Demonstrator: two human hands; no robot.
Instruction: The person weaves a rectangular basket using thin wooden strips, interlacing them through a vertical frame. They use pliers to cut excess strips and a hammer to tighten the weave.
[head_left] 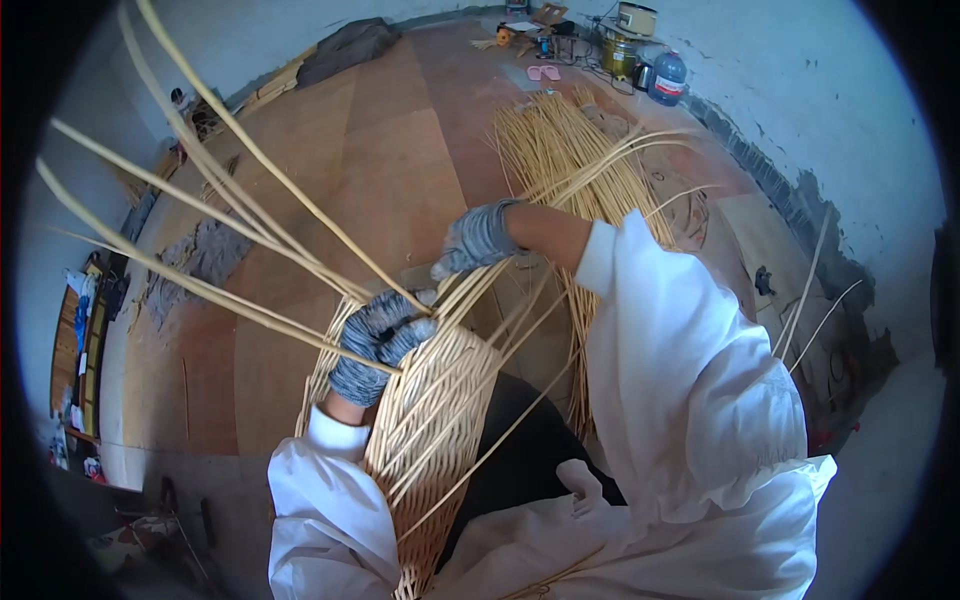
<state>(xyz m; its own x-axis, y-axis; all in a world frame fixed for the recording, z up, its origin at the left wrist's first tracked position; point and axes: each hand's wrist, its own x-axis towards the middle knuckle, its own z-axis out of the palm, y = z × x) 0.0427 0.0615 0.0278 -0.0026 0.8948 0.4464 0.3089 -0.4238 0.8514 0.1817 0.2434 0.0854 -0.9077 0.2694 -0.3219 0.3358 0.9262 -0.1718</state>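
A pale wicker basket (440, 410), partly woven, stands tilted against my lap. Its long loose rods (240, 205) fan out to the upper left. My left hand (378, 340), in a grey knitted glove, is closed on the basket's upper edge, fingers between the upright rods. Just beyond and to the right, my right hand (478, 238), gloved alike, is closed around several bent willow rods (468, 292) at the same edge. Some fingertips of the right hand are hidden. Loose rod ends stick out across the basket's right side.
A large heap of willow rods (560, 140) lies on the floor to the right. Along the back wall are a water jug (668, 78), a yellow-green bucket (618, 55) and pink slippers (543, 73). Dark cloth (348, 50) lies at the far left, a grey cloth (200, 265) nearer.
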